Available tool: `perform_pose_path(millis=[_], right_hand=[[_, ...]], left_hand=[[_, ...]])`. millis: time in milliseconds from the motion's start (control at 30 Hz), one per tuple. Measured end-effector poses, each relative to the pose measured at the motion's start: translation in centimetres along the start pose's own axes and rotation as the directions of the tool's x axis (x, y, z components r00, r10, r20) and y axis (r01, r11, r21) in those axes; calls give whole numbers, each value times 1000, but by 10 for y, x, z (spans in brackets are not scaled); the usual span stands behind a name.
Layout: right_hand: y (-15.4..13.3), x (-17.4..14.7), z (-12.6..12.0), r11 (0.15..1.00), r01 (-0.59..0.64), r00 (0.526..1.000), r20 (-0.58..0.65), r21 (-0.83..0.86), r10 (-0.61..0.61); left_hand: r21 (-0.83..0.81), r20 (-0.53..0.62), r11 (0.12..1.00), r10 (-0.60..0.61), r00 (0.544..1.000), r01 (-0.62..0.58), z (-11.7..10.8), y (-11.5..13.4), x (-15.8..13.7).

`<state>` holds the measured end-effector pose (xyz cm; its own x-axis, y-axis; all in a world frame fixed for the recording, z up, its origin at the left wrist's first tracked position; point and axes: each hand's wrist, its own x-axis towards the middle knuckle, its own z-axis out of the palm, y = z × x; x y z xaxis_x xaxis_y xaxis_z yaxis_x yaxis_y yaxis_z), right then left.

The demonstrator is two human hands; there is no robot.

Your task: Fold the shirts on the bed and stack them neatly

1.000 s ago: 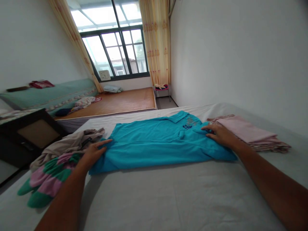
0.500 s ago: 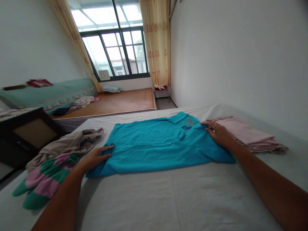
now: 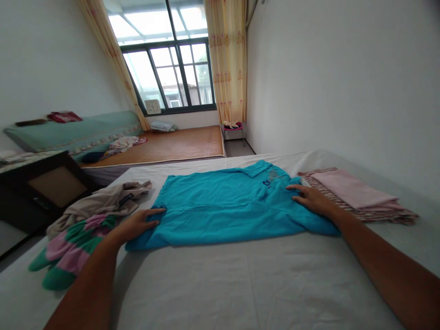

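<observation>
A turquoise collared T-shirt (image 3: 213, 208) lies folded lengthwise across the white sheet in front of me, its collar toward the right. A dark and grey print shows near the collar. My left hand (image 3: 140, 223) rests on the hem end at the left, with fingers stretched out and thumb apart. On the sleeve and shoulder area at the right lies my right hand (image 3: 314, 200), its fingers spread over the cloth. Small wrinkles run along the middle of the shirt.
Left of the shirt lie a crumpled beige garment (image 3: 99, 201) and a pink and green striped garment (image 3: 74, 247). Folded pink and striped cloths (image 3: 357, 190) lie at the right by the wall. Beyond are a dark cabinet (image 3: 44, 188) and another bed (image 3: 182, 144).
My right hand has slid slightly down from the shirt's upper edge onto the cloth. My left hand stays at the hem end. The view has shifted a little.
</observation>
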<state>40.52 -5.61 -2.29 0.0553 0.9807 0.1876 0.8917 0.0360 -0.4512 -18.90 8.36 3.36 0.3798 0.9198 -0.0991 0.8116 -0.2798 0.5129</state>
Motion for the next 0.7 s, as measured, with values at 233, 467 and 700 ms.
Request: perform_pose_path(millis=[233, 467, 700], right_hand=[[7, -1, 1, 998, 57, 998, 19, 41, -58], [6, 3, -2, 999, 48, 993, -106, -19, -49], [13, 3, 3, 1000, 18, 998, -55, -6, -19]], left_hand=[[-96, 146, 995, 9, 989, 6, -16, 6, -23], [-76, 309, 997, 0, 951, 24, -29, 5, -39], [-45, 221, 999, 28, 975, -18, -19, -10, -21]])
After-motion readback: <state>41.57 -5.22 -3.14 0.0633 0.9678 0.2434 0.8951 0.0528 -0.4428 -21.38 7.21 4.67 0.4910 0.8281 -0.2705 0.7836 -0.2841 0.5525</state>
